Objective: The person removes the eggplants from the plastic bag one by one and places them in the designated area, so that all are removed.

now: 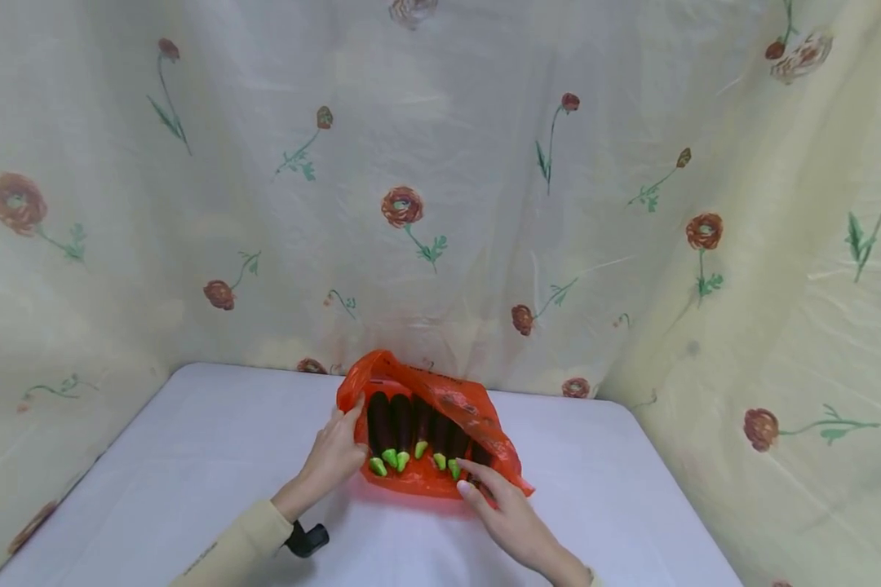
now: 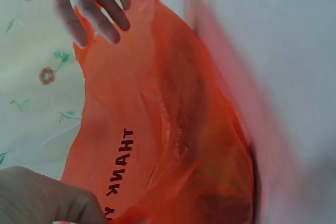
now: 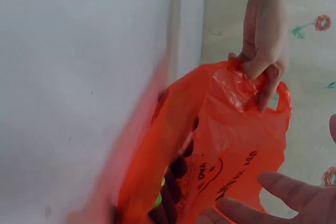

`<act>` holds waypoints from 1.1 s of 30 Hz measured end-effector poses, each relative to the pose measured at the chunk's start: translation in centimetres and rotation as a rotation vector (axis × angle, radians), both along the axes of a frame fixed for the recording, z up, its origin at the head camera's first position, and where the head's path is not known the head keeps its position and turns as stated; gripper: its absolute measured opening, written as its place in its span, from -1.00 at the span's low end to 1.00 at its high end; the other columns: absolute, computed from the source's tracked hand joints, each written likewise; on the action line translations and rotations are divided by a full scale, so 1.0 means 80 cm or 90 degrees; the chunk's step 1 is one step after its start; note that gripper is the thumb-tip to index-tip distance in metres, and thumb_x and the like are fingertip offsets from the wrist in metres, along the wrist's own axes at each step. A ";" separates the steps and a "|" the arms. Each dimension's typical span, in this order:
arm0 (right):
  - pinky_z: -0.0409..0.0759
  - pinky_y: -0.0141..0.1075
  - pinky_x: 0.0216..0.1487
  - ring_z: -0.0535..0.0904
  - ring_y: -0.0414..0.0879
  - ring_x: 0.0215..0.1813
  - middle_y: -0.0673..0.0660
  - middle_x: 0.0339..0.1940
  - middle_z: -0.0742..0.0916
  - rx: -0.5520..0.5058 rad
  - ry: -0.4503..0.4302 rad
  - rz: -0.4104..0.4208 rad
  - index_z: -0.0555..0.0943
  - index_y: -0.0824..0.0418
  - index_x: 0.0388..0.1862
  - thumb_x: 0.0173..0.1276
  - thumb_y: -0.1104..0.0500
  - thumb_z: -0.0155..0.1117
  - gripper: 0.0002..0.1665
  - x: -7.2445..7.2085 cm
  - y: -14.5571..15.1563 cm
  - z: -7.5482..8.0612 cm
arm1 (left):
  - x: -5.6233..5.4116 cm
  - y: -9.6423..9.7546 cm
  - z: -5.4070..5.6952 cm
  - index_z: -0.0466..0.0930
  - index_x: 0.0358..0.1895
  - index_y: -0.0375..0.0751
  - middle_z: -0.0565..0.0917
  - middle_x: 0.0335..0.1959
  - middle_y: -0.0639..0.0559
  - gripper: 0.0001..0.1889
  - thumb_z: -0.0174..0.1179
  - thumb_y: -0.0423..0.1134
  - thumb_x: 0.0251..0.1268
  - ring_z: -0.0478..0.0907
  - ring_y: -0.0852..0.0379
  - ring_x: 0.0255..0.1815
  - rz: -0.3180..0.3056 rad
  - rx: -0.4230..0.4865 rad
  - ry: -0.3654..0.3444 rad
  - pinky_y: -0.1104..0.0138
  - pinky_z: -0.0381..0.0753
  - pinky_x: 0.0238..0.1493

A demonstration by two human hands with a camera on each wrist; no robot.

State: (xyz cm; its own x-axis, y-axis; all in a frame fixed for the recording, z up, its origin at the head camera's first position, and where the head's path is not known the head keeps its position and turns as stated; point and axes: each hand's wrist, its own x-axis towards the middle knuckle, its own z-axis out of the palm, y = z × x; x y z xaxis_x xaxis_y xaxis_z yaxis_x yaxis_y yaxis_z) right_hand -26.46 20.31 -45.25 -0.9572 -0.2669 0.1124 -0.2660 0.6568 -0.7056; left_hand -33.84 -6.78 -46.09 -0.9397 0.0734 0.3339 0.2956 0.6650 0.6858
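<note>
An orange-red plastic bag [image 1: 484, 416] lies on its side, its mouth toward me, with "THANK" lettering in the left wrist view. Inside it several dark purple eggplants [image 1: 404, 424] lie side by side, their green stem ends facing the mouth. My left hand [image 1: 330, 452] pinches the bag's left edge; in the right wrist view that hand [image 3: 265, 45] grips the plastic beside a handle loop. At the mouth's right side is my right hand [image 1: 510, 518], fingers extended and parted. The right wrist view shows those fingers [image 3: 286, 190] straight, close to the bag; contact is unclear.
The bag rests on a white-covered table [image 1: 595, 505]. Behind and beside it hangs a pale curtain [image 1: 470, 163] printed with flowers. A black device [image 1: 307, 540] sits at the left wrist.
</note>
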 end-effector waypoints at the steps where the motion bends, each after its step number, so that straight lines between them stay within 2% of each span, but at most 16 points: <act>1: 0.40 0.13 0.26 0.45 0.11 0.31 0.10 0.30 0.55 -0.004 0.003 -0.010 0.45 0.00 0.34 0.38 -0.36 -0.06 -0.29 -0.002 0.002 -0.001 | 0.001 0.000 0.001 0.23 0.42 -0.36 0.58 0.06 -0.27 -0.22 0.17 -0.47 -0.02 0.27 0.12 -0.53 0.004 0.006 -0.006 0.35 0.32 -0.65; 5: 0.44 0.09 0.23 0.46 0.12 0.31 0.10 0.29 0.57 -0.014 0.015 -0.049 0.46 0.01 0.32 0.36 -0.37 -0.02 -0.29 -0.011 0.008 -0.005 | 0.003 -0.002 0.001 0.25 0.42 -0.33 0.53 0.10 -0.34 -0.28 0.24 -0.37 0.13 0.36 0.18 -0.71 0.006 0.058 -0.013 0.39 0.42 -0.66; 9: 0.46 0.08 0.21 0.46 0.13 0.32 0.12 0.28 0.57 -0.026 0.028 -0.070 0.47 0.02 0.30 0.35 -0.35 0.01 -0.30 -0.021 0.014 -0.009 | 0.003 -0.010 -0.003 0.33 0.39 -0.26 0.53 -0.05 -0.31 -0.36 0.14 -0.54 0.16 0.41 0.16 -0.80 -0.025 0.109 -0.018 0.41 0.49 -0.70; 12: 0.44 0.08 0.23 0.45 0.12 0.32 0.12 0.28 0.57 -0.031 0.023 -0.080 0.47 0.03 0.30 0.34 -0.35 0.04 -0.28 -0.027 0.014 -0.012 | 0.003 -0.015 -0.006 0.30 0.42 -0.18 0.49 -0.19 -0.24 -0.29 0.02 -0.62 0.12 0.39 0.16 -0.80 -0.055 0.082 -0.040 0.42 0.48 -0.70; 16: 0.44 0.06 0.25 0.45 0.09 0.33 0.10 0.29 0.56 -0.024 0.002 -0.088 0.46 0.03 0.31 0.31 -0.38 0.05 -0.26 -0.036 0.012 -0.015 | 0.002 -0.018 -0.009 0.16 0.49 -0.13 0.46 -0.38 -0.16 -0.21 0.01 -0.60 0.10 0.40 0.20 -0.83 -0.077 0.022 -0.061 0.41 0.45 -0.71; 22: 0.44 0.09 0.24 0.46 0.13 0.32 0.16 0.30 0.55 -0.013 0.015 -0.088 0.43 0.11 0.33 0.32 -0.34 0.08 -0.24 -0.049 0.013 -0.017 | 0.006 -0.019 -0.006 -0.04 0.53 -0.25 0.47 -0.48 -0.07 -0.12 0.03 -0.62 0.05 0.43 0.18 -0.82 -0.089 0.024 -0.086 0.35 0.46 -0.71; 25: 0.44 0.08 0.24 0.46 0.15 0.32 0.19 0.30 0.55 -0.018 0.023 -0.103 0.42 0.12 0.34 0.34 -0.30 0.10 -0.26 -0.054 0.016 -0.019 | 0.014 -0.017 -0.005 -0.10 0.54 -0.27 0.46 -0.56 -0.05 -0.08 0.05 -0.64 0.04 0.43 0.18 -0.82 -0.097 0.027 -0.082 0.34 0.46 -0.71; 28: 0.43 0.07 0.25 0.46 0.13 0.32 0.20 0.30 0.55 -0.022 0.026 -0.128 0.42 0.10 0.34 0.34 -0.26 0.13 -0.29 -0.059 0.021 -0.021 | 0.025 -0.012 -0.003 -0.12 0.54 -0.28 0.52 -0.42 -0.11 -0.05 0.07 -0.66 0.01 0.41 0.20 -0.81 -0.099 0.027 -0.073 0.35 0.46 -0.70; 31: 0.43 0.07 0.25 0.47 0.12 0.31 0.19 0.29 0.56 -0.022 0.031 -0.151 0.42 0.10 0.34 0.34 -0.24 0.15 -0.29 -0.063 0.025 -0.024 | 0.041 -0.005 0.001 -0.11 0.53 -0.30 0.49 -0.30 -0.16 -0.03 0.10 -0.68 -0.03 0.38 0.19 -0.78 -0.105 0.025 -0.072 0.37 0.46 -0.68; 33: 0.42 0.06 0.26 0.46 0.13 0.32 0.19 0.30 0.55 -0.029 0.035 -0.161 0.42 0.14 0.34 0.34 -0.21 0.17 -0.29 -0.065 0.029 -0.025 | 0.051 0.001 0.004 -0.11 0.53 -0.32 0.49 -0.30 -0.15 -0.03 0.11 -0.68 -0.05 0.37 0.19 -0.74 -0.109 0.012 -0.065 0.38 0.45 -0.67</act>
